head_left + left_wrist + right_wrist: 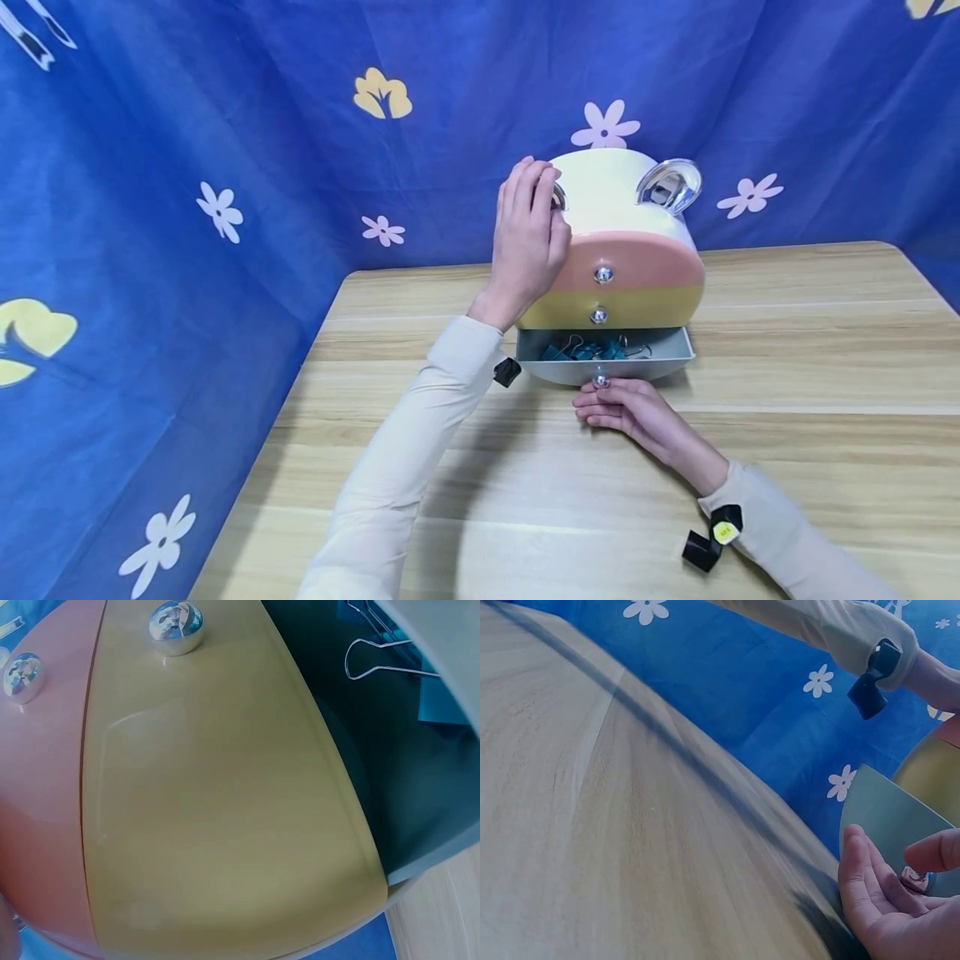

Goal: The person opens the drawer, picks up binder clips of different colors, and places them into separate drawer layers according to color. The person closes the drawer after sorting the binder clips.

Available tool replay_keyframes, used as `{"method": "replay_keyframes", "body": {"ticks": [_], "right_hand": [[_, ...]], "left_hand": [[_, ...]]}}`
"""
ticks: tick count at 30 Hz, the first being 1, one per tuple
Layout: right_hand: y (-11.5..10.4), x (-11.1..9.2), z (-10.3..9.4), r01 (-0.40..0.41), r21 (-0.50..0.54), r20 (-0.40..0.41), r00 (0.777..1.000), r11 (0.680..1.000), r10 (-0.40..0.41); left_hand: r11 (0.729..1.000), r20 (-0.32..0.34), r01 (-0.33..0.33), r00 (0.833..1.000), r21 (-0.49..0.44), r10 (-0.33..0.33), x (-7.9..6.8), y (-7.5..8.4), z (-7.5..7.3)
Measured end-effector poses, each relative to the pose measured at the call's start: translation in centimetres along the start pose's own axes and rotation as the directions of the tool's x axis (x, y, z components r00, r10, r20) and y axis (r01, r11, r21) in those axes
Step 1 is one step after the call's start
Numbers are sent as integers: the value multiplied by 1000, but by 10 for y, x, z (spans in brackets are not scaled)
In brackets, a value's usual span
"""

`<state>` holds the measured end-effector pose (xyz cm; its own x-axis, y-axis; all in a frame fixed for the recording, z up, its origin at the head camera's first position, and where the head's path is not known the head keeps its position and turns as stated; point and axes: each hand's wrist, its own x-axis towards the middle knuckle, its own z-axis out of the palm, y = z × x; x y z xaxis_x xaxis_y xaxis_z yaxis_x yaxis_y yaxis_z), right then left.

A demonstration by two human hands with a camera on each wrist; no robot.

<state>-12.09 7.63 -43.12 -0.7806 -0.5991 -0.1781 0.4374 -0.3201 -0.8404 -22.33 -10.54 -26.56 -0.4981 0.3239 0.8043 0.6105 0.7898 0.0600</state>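
Observation:
A small rounded cabinet [613, 185] has a white top, pink and yellow upper drawers, and chrome ear-shaped pieces. Its grey-green bottom drawer [555, 367] is pulled out, with several blue binder clips [588, 350] inside. My left hand [527, 233] rests against the cabinet's upper left side, over the left chrome ear [558, 197], which it mostly hides. Below the drawer front, my right hand [630, 412] pinches the chrome drawer knob [601, 381] between thumb and fingers. In the left wrist view, the yellow drawer front [225, 787] fills the middle, with one binder clip [446, 697] beside it.
The cabinet stands on a wood-grain table [787, 350] near its back edge. Behind and to the left hangs a blue cloth [247, 108] with flowers. Black straps [712, 537] sit at my wrists, and the right chrome ear [670, 185] sticks up.

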Motion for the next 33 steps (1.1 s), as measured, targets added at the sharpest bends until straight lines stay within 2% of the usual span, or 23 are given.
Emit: {"method": "replay_keyframes", "body": {"ticks": [14, 29, 33], "right_hand": [[6, 8, 8, 84, 16, -102, 991, 996, -82], [4, 22, 3, 111, 46, -113, 988, 993, -105], [3, 23, 0, 115, 51, -110, 988, 992, -109]], "left_hand": [[1000, 1, -10, 1000, -2, 10, 1, 0, -2], [1000, 35, -2, 999, 8, 2, 0, -1, -3], [999, 38, -2, 999, 38, 0, 2, 0, -3]]}}
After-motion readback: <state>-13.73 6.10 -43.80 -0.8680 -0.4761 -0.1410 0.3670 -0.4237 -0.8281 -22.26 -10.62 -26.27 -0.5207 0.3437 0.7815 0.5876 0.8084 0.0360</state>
